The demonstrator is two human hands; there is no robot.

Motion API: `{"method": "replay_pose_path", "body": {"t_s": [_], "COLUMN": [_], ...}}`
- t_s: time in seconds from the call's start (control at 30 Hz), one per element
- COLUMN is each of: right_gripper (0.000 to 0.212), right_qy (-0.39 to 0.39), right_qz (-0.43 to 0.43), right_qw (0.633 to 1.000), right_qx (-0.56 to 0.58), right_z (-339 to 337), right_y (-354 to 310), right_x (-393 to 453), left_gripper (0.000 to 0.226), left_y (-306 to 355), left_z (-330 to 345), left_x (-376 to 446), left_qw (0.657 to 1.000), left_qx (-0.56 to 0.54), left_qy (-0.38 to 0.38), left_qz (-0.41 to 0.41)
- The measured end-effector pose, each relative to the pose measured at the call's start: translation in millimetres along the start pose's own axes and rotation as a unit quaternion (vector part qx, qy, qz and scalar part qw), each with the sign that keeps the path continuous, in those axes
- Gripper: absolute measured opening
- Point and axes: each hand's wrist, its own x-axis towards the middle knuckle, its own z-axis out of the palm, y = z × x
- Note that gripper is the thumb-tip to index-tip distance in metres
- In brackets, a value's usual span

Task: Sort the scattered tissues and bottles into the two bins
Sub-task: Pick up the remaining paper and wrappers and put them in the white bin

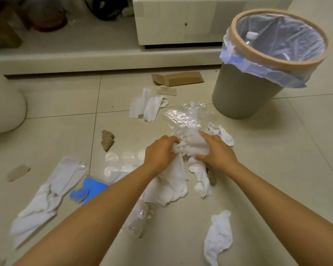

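My left hand (160,152) is closed on a bunch of white tissues (171,181) that hangs down to the tiled floor. My right hand (216,150) presses its spread fingers on a crumpled tissue (196,144) just right of the left hand. More tissues lie around: a folded pair (145,105) farther out, a long heap (44,198) at the left, a wad (218,237) near my right forearm. A clear plastic bottle (140,217) lies partly under my left forearm. A grey bin (258,70) with a blue liner stands at the upper right, a bottle (251,35) inside.
Clear plastic film (186,117) lies beyond my hands. Brown cardboard scraps (178,78) lie near a low white cabinet (171,22) at the back. A blue wrapper (88,190) and a clear blister tray (119,162) are at the left. A white rounded object (2,108) stands far left.
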Motion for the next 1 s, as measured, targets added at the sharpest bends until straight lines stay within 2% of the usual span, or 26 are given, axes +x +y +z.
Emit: {"method": "replay_pose_path", "body": {"t_s": [0.1,0.23,0.47,0.57,0.83,1.0], "right_gripper": [0.045,0.004,0.021,0.016,0.022,0.012], "right_qy": [0.034,0.091,0.069,0.061,0.041,0.061], "right_qz": [-0.030,-0.063,-0.109,-0.111,-0.111,-0.114], "right_qw": [0.999,0.993,0.980,0.971,0.940,0.920], "right_qx": [-0.013,0.050,0.151,0.203,0.320,0.371], "right_z": [-4,-14,-39,-53,-74,-75], "right_y": [-11,-42,-117,-168,-304,-373], "right_x": [1,1,-1,-4,-11,-11], "left_gripper": [0.030,0.027,0.030,0.028,0.030,0.029], "left_y": [-11,-30,-70,-89,-142,-191], "left_z": [-22,-52,-112,-153,-269,-337], "left_x": [3,-3,-20,-23,-16,-18], "left_qw": [0.998,0.989,0.984,0.982,0.986,0.986], "left_qx": [-0.058,-0.130,-0.166,-0.170,-0.129,-0.126], "left_qy": [0.031,0.060,0.061,0.083,0.095,0.089], "left_qz": [-0.022,-0.041,-0.021,0.000,0.049,0.056]}}
